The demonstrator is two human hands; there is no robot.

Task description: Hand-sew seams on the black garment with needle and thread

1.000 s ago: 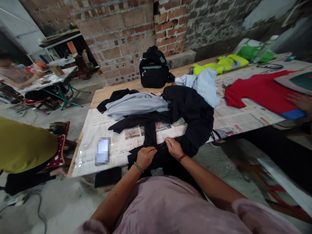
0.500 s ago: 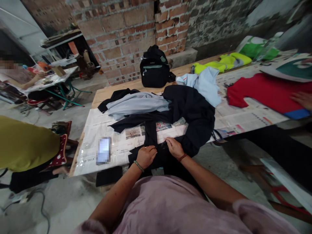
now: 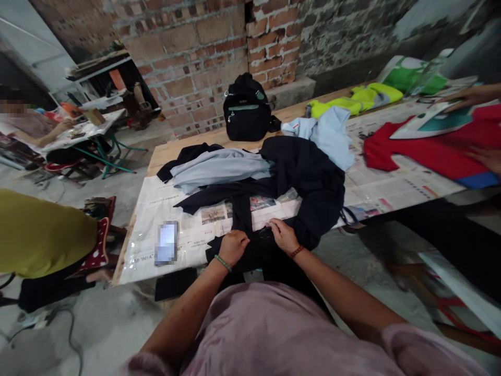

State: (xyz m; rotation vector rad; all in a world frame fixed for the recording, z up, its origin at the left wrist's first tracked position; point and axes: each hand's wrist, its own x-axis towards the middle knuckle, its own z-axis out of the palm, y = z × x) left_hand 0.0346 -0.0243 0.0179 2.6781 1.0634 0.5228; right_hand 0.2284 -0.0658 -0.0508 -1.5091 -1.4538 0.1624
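A black garment point(image 3: 260, 253) lies bunched at the table's front edge, part of it hanging towards my lap. My left hand point(image 3: 234, 246) is closed on its edge, fingers pinched together. A short distance to the right, my right hand point(image 3: 284, 237) is closed with fingers curled over the same cloth. Something small and dark shows at its fingertips, too unclear to name. The dark cloth continues to the right as a heap point(image 3: 309, 172), and a light grey-blue piece point(image 3: 223, 166) lies with it at the back.
Newspaper covers the table point(image 3: 144, 209), where a phone point(image 3: 166, 243) lies at left. A black backpack point(image 3: 247, 112) stands at the back. To the right, another person's hand holds an iron point(image 3: 434, 122) on a red garment point(image 3: 395, 141). A person in yellow-green point(image 3: 43, 232) sits at left.
My right hand has shifted slightly right, and the dark loops at its fingertips show less. My left hand stays about where it was. The other person's iron has moved left over the red garment.
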